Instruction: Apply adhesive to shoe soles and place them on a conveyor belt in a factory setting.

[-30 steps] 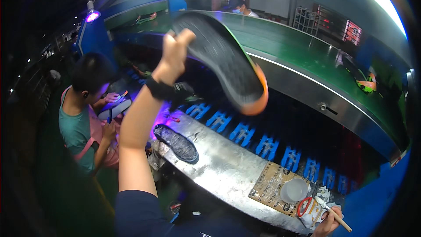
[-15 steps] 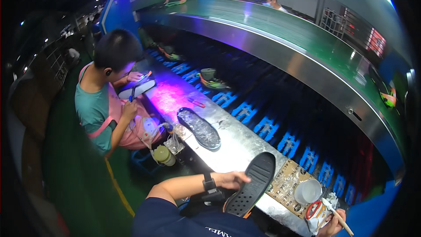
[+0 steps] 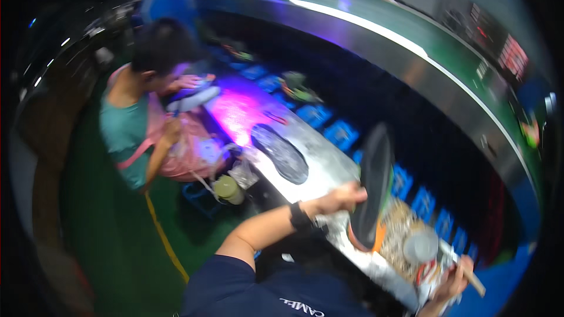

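My left hand (image 3: 338,198) grips a black shoe sole (image 3: 375,182) with orange and green along its edge. The sole is held up on a slant above the bench, blurred by motion. At the lower right, my right hand (image 3: 451,285) is closed around a brush (image 3: 474,282) with a pale wooden handle; its head lies close to a container with a red rim (image 3: 427,272). Next to that stands a round whitish tub (image 3: 421,245). Another dark sole (image 3: 279,154) lies on the metal bench (image 3: 329,179), beyond my left hand.
At the left a co-worker (image 3: 132,123) in a pink apron sits holding a pale-bottomed shoe. A yellow-green jar (image 3: 228,189) stands beside the bench. Blue racks (image 3: 341,135) line the bench's far side, with a green conveyor (image 3: 376,14) behind them. Brown cardboard (image 3: 399,229) lies under the tub.
My left hand has lifted the sole and turned it, so its slotted, holed face no longer shows. The brush in my right hand has tilted slightly. The whole view has shifted and blurred.
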The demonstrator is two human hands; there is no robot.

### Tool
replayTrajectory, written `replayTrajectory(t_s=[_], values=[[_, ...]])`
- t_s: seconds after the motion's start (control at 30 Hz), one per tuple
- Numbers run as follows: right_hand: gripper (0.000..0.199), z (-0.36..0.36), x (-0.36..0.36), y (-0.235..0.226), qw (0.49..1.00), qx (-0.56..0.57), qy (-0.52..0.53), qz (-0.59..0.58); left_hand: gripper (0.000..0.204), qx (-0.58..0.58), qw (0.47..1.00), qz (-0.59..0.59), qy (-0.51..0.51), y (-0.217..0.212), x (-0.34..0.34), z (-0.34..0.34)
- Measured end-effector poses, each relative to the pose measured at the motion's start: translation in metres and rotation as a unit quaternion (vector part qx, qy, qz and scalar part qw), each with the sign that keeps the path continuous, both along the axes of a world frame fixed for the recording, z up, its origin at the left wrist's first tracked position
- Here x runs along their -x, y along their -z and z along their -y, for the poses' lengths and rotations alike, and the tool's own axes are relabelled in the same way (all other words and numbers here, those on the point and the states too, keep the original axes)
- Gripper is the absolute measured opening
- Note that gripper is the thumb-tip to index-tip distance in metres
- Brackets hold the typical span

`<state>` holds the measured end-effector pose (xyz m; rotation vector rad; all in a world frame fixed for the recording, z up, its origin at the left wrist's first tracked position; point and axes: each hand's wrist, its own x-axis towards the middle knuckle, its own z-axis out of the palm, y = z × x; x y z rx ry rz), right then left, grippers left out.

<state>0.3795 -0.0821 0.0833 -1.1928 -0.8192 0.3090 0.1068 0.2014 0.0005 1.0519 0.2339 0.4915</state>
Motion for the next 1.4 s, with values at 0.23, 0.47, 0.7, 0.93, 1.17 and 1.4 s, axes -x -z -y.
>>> replayTrajectory(t_s=[0.23, 0.47, 0.7, 0.93, 1.17, 1.4], values=[[0.015, -0.062, 0.017, -0.01, 0.998, 0.043, -0.023, 0.03, 0.057, -0.15, 0.976, 0.097, -0.125, -0.071, 0.004, -0.005], [0.01, -0.048, -0.003, 0.03, 0.979, 0.174, 0.069, 0.081, 0.067, -0.171, 0.98, 0.06, -0.087, -0.064, -0.017, 0.016], [0.013, -0.052, -0.022, 0.059, 0.943, 0.27, 0.114, 0.156, 0.065, -0.174, 0.981, 0.044, -0.073, -0.061, -0.022, 0.026], [0.01, -0.053, -0.005, 0.034, 0.947, 0.251, 0.128, 0.153, 0.066, -0.183, 0.979, 0.052, -0.071, -0.064, -0.027, 0.023], [0.009, -0.045, 0.03, -0.006, 0.991, 0.126, -0.051, 0.019, 0.071, -0.234, 0.971, 0.04, -0.026, -0.085, -0.041, 0.027], [0.01, -0.059, 0.052, -0.014, 0.968, 0.13, -0.177, 0.124, 0.076, -0.244, 0.968, 0.056, 0.01, -0.099, -0.05, 0.033]])
